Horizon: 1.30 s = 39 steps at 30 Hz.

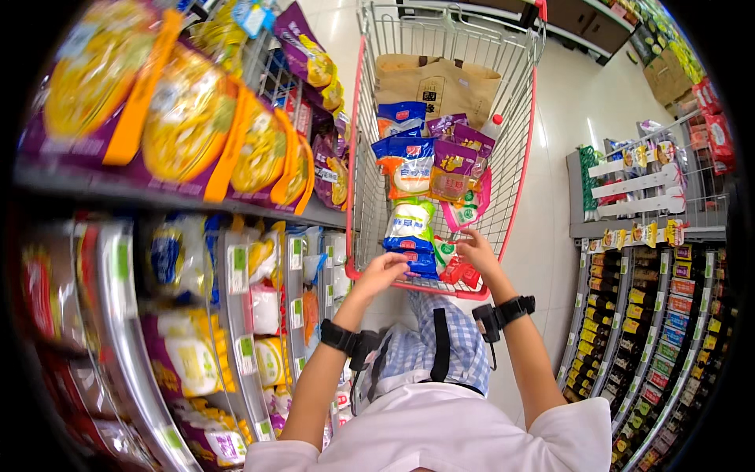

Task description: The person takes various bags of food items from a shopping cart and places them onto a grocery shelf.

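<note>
Both my hands are above the near end of a wire shopping cart (351, 236) with red edging. My left hand (383, 273) has its fingers loosely curved beside a blue plastic bag (420, 264), with nothing visibly held. My right hand (479, 255) has thumb and fingers apart over a red-and-white bag (446, 253); whether it touches the bag is unclear. Farther in, a white-and-green bag (408, 219), a blue-and-white sugar bag (413, 168), a purple brown-sugar bag (452, 171) and a pink-edged bag (469, 206) lie together.
A tan shopping bag (401, 74) stands at the cart's far end near a red-capped bottle (493, 125). Shelves of bagged goods (194, 342) line the left, with large yellow-and-purple packs (183, 118) above. Shelves of bottles and jars (643, 330) flank the right. Pale tiled floor (554, 206) lies between.
</note>
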{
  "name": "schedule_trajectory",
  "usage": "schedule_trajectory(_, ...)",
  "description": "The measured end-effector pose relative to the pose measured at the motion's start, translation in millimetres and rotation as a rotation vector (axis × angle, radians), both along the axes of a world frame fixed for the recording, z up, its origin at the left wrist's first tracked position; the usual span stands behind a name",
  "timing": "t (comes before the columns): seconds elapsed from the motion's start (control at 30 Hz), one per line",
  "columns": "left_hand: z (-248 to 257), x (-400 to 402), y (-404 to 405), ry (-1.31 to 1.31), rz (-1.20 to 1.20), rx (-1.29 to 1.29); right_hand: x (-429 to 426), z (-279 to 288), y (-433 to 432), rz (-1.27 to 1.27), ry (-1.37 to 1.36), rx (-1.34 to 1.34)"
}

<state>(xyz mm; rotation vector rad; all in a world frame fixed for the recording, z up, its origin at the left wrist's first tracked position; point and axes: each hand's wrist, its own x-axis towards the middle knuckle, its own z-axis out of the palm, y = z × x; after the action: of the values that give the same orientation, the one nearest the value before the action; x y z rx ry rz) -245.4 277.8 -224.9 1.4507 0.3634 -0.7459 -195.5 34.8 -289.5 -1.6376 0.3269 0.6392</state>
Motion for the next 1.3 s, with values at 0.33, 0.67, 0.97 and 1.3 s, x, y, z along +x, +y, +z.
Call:
schedule_trajectory(0.33,-100,168,-34,0.214,0.024,0.074,174,-78,-9,-0.219,-0.048,-0.153)
schedule_trajectory(0.67,-170,216,-52,0.13,0.093,0.142,255,-182,-21,-0.391,0.111,0.075)
schedule_trajectory(0.97,-215,204,-63,0.266,0.128,0.112,206,-223,-6,-0.43,0.15,0.109)
schedule_trajectory(1.3,-179,170,-47,0.048,0.02,0.411,141,-88,8,-0.517,0.295,0.596)
